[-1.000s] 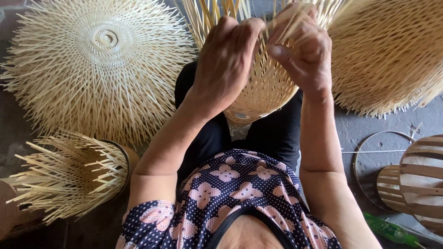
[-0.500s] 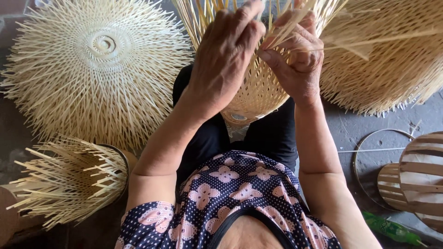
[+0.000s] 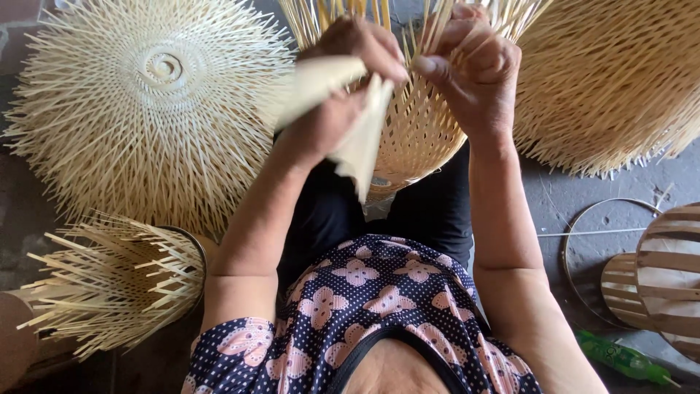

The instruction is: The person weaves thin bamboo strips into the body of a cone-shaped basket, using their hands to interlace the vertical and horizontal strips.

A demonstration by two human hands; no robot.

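A half-woven bamboo basket [image 3: 423, 138] rests against my lap, its loose pale strips pointing up and away. My left hand [image 3: 343, 95] grips the basket's upper weave with fingers curled over several strips, and two blurred pale strips stick out beside it. My right hand [image 3: 474, 73] pinches a thin bamboo strip at the top of the same basket, thumb against fingertips. Both hands are close together, almost touching.
A large round woven bamboo piece [image 3: 157, 102] with spiky ends lies at the upper left. A smaller spiky basket [image 3: 117, 281] sits at the lower left. Another big woven piece [image 3: 612, 80] lies upper right. A metal ring [image 3: 583, 248], slatted wooden frames [image 3: 667, 270] and a green bottle [image 3: 620, 357] lie at right.
Both hands have shifted slightly on the basket's top. Two loose strips now swing blurred beside my left hand. The basket has turned a little.
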